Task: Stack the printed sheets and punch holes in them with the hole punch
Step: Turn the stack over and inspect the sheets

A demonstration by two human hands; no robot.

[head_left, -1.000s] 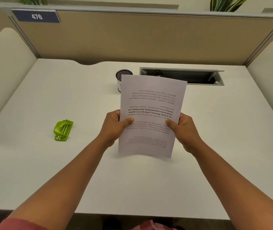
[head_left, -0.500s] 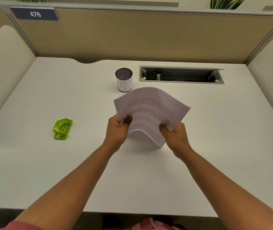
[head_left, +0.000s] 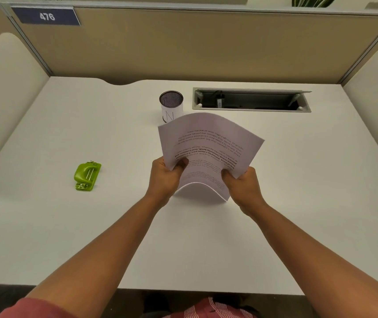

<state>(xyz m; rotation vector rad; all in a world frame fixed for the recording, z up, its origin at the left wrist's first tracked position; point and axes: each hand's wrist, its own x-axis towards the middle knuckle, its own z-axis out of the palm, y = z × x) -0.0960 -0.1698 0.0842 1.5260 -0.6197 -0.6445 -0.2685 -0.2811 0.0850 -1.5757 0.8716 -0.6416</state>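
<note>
Both the left hand and right hand pinch the bowed printed sheets; the hole punch lies well left of them on the desk, nearer the left hand.

white desk: green punch left, cup rear.

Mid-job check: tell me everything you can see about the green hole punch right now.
The hole punch is a small, bright lime-green tool that looks like plastic, with a rounded lever top, two thin pale lines running along it and small metal fittings at both ends. It lies flat on the white desk, well to the left of the left hand and the sheets. Nothing touches it except the desk, and no paper is in it. Its underside is hidden.
</note>
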